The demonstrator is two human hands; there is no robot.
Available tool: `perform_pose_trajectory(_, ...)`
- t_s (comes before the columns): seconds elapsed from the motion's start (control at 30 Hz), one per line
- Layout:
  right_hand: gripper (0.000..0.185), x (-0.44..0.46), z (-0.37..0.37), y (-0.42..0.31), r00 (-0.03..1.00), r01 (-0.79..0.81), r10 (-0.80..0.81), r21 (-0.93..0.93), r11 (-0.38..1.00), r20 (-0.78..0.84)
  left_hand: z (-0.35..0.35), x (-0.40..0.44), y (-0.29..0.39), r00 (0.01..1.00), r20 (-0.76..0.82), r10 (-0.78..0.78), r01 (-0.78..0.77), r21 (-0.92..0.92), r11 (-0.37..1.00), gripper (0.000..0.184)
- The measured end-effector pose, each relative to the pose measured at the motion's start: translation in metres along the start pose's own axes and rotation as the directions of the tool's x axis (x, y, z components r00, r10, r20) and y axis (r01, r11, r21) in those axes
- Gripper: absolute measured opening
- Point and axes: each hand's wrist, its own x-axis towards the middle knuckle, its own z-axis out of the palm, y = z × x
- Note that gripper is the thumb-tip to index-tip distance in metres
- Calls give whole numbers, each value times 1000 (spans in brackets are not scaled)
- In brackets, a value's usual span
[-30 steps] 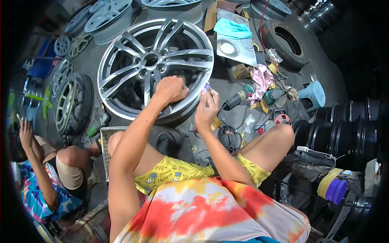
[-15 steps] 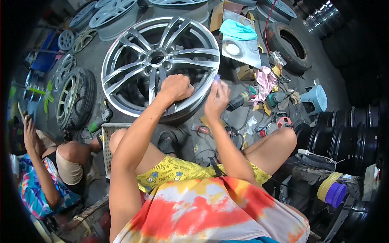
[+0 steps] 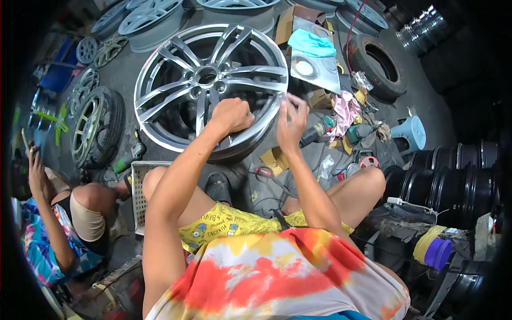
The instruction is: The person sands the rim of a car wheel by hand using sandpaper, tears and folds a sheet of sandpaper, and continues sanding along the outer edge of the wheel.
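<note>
A silver multi-spoke wheel rim (image 3: 207,77) lies face up in front of me. My left hand (image 3: 232,116) is closed in a fist over the near right part of the rim, between spokes; anything inside its fingers is hidden. At the rim's right edge is my right hand (image 3: 293,118), with its fingers bent and their tips drawn together at the outer lip. What those fingertips hold is too small and blurred to make out.
Beside the rim lie a metal sheet with a turquoise cloth (image 3: 312,42), a pink cloth (image 3: 346,109), power tools and a tire (image 3: 377,66). A blue stool (image 3: 409,133) stands right. Another person (image 3: 64,224) sits at left near a white basket (image 3: 140,200).
My right hand has moved rightward along the rim's edge since the first frame, and its fingers have shifted. My left hand stays over the same part of the rim. The view has shifted slightly.
</note>
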Motion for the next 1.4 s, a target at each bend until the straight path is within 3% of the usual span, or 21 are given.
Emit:
perform_pose_trajectory(0.13,25,-42,-20,-27,982,139,-140,12,990,129,2,2,-4,1000,-6,3,-3,32,999,36)
perform_pose_trajectory(0.27,24,-13,-16,-8,977,198,-193,-45,979,89,9,-1,-2,999,-22,40,-39,22,999,36)
perform_pose_trajectory(0.33,24,-8,-12,-7,985,154,-151,-27,988,81,3,-1,-4,999,-16,40,-40,18,999,36)
perform_pose_trajectory(0.47,20,-33,-21,-17,959,251,-242,-41,967,149,9,3,-8,999,-37,37,-36,21,999,39)
perform_pose_trajectory(0.7,21,-36,-4,-19,995,90,-91,22,996,29,11,0,-8,993,-95,63,-63,5,998,39)
perform_pose_trajectory(0.8,22,-36,-5,-20,993,118,-119,-44,992,-3,13,1,-9,994,-91,57,-56,15,998,38)
perform_pose_trajectory(0.93,25,-26,11,-19,996,-36,37,9,999,-87,14,1,-9,994,-91,54,-54,-2,999,38)
perform_pose_trajectory(1.07,26,-46,8,-23,1000,-6,6,-18,1000,-25,9,1,-8,997,-66,46,-45,10,999,38)
perform_pose_trajectory(1.17,28,-25,21,-6,980,-164,167,35,986,-111,16,5,-11,998,-55,40,-40,-9,999,38)
perform_pose_trajectory(1.27,26,-37,16,-15,986,-130,133,36,991,-105,12,2,-8,996,-74,43,-43,11,999,38)
perform_pose_trajectory(1.4,24,-36,1,-12,997,63,-65,-57,996,-33,13,1,-10,996,-73,49,-49,4,999,36)
